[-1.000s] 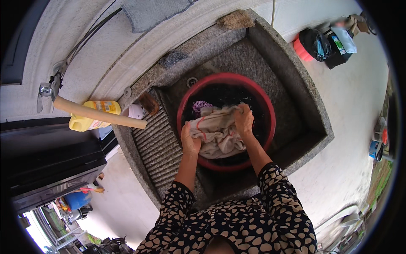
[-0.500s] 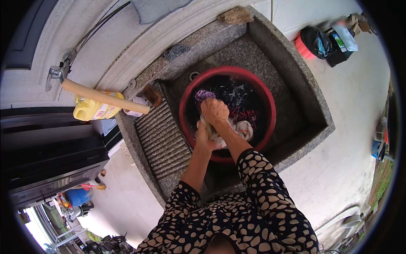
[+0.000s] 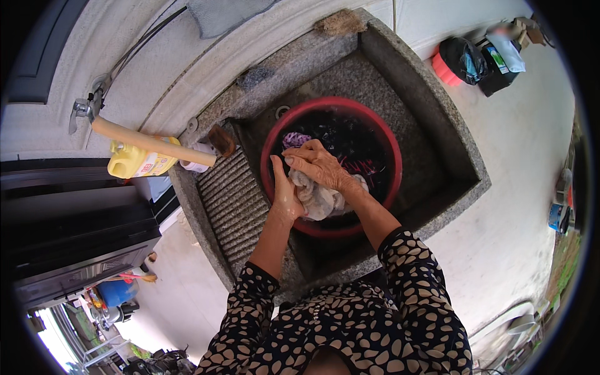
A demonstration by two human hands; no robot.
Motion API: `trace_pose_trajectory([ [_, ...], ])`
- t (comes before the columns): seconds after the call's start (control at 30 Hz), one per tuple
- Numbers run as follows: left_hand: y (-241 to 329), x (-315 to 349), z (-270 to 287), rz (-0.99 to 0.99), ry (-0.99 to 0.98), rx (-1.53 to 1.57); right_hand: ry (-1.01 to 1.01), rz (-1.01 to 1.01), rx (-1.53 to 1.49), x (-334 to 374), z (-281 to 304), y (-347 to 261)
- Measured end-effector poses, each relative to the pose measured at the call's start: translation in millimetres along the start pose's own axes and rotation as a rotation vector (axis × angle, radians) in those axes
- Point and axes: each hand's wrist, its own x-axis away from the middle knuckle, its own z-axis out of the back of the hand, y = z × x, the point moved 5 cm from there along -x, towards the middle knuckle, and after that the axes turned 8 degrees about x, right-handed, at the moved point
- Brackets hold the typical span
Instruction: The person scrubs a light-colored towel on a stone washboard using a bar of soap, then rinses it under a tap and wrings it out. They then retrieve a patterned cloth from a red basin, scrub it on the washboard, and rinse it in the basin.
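Observation:
A wet white cloth is bunched between my two hands over the near side of a red basin. My left hand supports its left side, fingers pointing up and away. From the right, my right hand lies over the cloth's far part, its fingertips reaching toward my left hand. Part of the cloth is hidden under the right hand. Dark water or dark fabric fills the basin; I cannot tell which. A purple patterned cloth and a pinkish-red patterned piece show there.
The basin stands in a grey stone sink with a ridged washboard on its left. A brown scrubbing brush, a beige hose and a yellow jug are at the left. Fibrous scrubber rests on the far rim.
My hands have spread apart somewhat and the right hand has opened from a tight grip. More of the white cloth shows between them. The view has shifted slightly.

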Motion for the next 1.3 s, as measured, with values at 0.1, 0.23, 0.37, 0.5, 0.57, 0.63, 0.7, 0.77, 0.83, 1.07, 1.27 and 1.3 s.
trace_pose_trajectory([
  [0.1,27.0,-4.3,14.9,0.072,-0.141,0.004,-0.106,0.074,0.021,6.1,25.9,-34.8],
  [0.23,36.0,1.5,16.0,-0.273,-0.15,-0.659,-0.159,-0.259,-0.514,-16.9,76.1,-30.1],
  [0.37,16.6,-18.2,24.6,-0.384,-0.137,-0.627,-0.068,-0.256,-1.105,-25.6,84.4,-70.8],
  [0.5,3.4,-31.8,50.6,-0.152,-0.287,-0.055,0.229,-0.354,-1.515,-38.8,106.9,-30.8],
  [0.57,-9.9,-25.3,31.6,-0.214,-0.429,-0.082,0.298,-0.514,-1.565,-34.1,101.7,13.4],
  [0.63,-21.2,-19.2,9.2,-0.231,-0.399,0.157,0.308,-0.588,-1.5,-7.9,88.8,15.5],
  [0.7,-30.4,-47.5,35.0,-0.241,-0.46,0.401,0.213,-0.375,-1.038,18.8,61.1,-14.8],
  [0.77,-32.3,-71.5,95.9,-0.333,-0.651,0.31,0.224,0.078,-0.049,54.3,21.4,-65.5],
  [0.83,-37.9,-63.0,96.8,-0.572,-0.462,-0.099,0.195,0.123,0.186,60.4,4.1,-69.4],
  [1.07,-43.8,-44.4,26.2,-0.101,0.071,0.349,0.138,-0.502,0.155,-21.8,10.1,15.0],
  [1.27,-39.5,-59.0,59.8,-0.266,-0.629,0.383,0.129,0.122,0.144,52.1,-23.4,-68.5],
  [1.3,-42.6,-58.4,64.6,-0.223,-0.559,0.381,0.136,0.164,0.071,55.3,-26.6,-63.3],
])
